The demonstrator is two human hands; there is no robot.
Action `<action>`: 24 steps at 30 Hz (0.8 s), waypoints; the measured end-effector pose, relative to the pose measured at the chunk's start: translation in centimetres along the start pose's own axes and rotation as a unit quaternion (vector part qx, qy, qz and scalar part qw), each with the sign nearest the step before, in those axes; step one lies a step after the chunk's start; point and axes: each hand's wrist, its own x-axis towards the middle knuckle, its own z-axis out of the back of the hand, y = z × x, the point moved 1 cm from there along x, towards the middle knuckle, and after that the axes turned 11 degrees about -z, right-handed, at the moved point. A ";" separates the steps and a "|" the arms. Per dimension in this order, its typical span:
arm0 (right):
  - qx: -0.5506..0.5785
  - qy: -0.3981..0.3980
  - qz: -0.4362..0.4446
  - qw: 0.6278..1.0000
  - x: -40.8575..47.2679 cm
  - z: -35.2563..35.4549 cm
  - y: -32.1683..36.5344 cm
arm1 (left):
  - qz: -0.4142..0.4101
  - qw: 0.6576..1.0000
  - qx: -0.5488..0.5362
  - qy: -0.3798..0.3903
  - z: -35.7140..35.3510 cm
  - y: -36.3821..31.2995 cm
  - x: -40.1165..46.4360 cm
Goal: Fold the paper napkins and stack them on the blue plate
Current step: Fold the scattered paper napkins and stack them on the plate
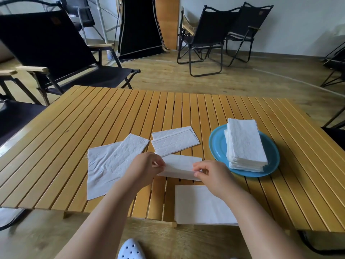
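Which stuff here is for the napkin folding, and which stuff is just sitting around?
For the job:
- napkin being folded, pinched by left hand and right hand
- loose napkins waiting on the table
- folded stack
- blue plate

Just around:
- slatted table
- black folding chairs
- white shoe

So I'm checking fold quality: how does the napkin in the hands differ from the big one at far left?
The held napkin is folded into a narrow strip; the left napkin lies spread open and wrinkled. The left hand and right hand pinch the held napkin's ends; the left napkin lies untouched on the table. Both are white paper.
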 end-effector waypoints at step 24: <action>0.104 -0.098 0.025 0.989 -1.6 3.8 1.6 | -0.047 0.988 -0.096 -0.115 1.8 -2.8 -0.7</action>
